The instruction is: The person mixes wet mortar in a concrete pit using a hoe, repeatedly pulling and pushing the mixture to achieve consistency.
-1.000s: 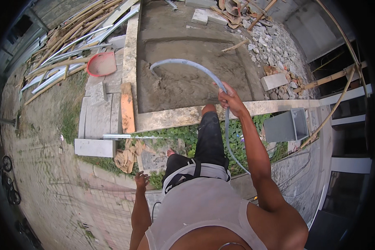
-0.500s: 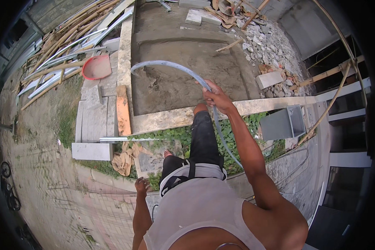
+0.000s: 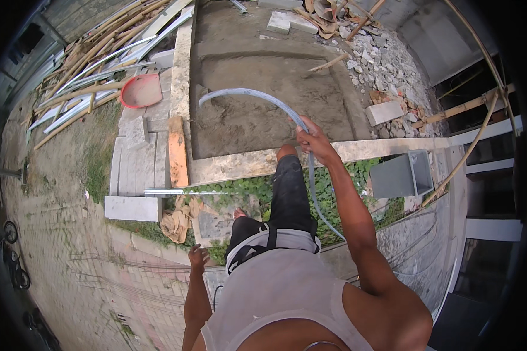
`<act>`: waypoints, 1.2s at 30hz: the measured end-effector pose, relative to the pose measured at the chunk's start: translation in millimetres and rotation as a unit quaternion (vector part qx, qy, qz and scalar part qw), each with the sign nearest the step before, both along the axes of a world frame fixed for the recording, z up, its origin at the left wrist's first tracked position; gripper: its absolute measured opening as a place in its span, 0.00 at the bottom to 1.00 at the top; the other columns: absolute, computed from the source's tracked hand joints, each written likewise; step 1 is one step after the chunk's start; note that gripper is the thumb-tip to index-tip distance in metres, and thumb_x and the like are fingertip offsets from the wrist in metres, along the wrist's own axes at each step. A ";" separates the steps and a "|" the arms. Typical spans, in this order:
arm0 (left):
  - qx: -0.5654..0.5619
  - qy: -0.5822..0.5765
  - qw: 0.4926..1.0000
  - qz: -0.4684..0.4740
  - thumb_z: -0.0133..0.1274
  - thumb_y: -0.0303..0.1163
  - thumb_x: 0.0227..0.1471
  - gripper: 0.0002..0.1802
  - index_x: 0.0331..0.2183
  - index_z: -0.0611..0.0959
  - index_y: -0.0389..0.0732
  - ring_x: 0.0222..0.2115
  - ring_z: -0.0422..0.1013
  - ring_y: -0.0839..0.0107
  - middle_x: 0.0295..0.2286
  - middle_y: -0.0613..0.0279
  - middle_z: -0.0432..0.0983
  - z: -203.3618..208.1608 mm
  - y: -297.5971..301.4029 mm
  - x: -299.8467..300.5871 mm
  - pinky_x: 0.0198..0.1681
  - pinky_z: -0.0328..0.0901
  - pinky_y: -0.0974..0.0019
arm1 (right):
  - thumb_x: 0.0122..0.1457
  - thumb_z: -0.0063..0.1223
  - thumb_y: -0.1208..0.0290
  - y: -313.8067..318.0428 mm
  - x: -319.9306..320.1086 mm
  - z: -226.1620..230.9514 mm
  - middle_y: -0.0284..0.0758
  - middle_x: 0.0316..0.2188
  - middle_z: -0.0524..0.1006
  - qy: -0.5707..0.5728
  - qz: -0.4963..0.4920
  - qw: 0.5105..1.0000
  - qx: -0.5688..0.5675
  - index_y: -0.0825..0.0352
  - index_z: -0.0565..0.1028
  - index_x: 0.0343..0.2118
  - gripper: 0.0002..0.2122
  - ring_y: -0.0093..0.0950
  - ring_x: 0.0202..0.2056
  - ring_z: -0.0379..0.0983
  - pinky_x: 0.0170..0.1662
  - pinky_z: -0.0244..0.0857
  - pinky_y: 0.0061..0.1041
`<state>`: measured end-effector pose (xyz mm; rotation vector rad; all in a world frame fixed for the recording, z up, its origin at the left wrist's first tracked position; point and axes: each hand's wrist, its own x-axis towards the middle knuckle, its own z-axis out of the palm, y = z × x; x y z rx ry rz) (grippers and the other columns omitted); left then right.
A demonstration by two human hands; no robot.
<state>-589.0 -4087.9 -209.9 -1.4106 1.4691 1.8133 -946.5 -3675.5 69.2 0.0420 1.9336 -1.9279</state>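
Note:
My right hand [image 3: 316, 140] is wrapped round a blue-grey hose [image 3: 246, 92]. From the hand the hose arches up and left, and its free end hangs above a bed of wet grey-brown sand or cement [image 3: 263, 123]. The rest of it trails down past my leg toward the lower right. Whether liquid comes out of the end is hard to make out. My left hand [image 3: 199, 256] hangs low at my side, fingers loosely bent and apart, with nothing seen in it. One of my knees is by the bed's near concrete ledge [image 3: 240, 167].
Left of the bed lie an orange-brown board [image 3: 177, 152], a red-rimmed scoop [image 3: 141, 92], pale blocks [image 3: 133, 208] and a pile of poles [image 3: 93, 76]. Rubble [image 3: 386, 76] covers the far right. A grey bin [image 3: 401, 175] lies among plants [image 3: 339, 184] near the ledge.
My right hand and the hose end have shifted slightly to the right over the bed. The whole view has moved a little. My left hand hangs much as before.

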 end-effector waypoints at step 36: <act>0.003 0.011 1.000 0.004 0.48 0.34 0.52 0.27 0.54 0.68 0.40 0.35 0.75 0.63 0.37 0.56 0.76 -1.7 5.2 -1.5 0.34 0.69 0.58 | 0.67 0.47 0.65 -5.1 -21.4 -16.5 0.20 0.18 0.58 0.033 -0.028 0.999 0.010 0.58 0.67 0.58 0.17 0.11 0.17 0.50 0.20 0.49 0.16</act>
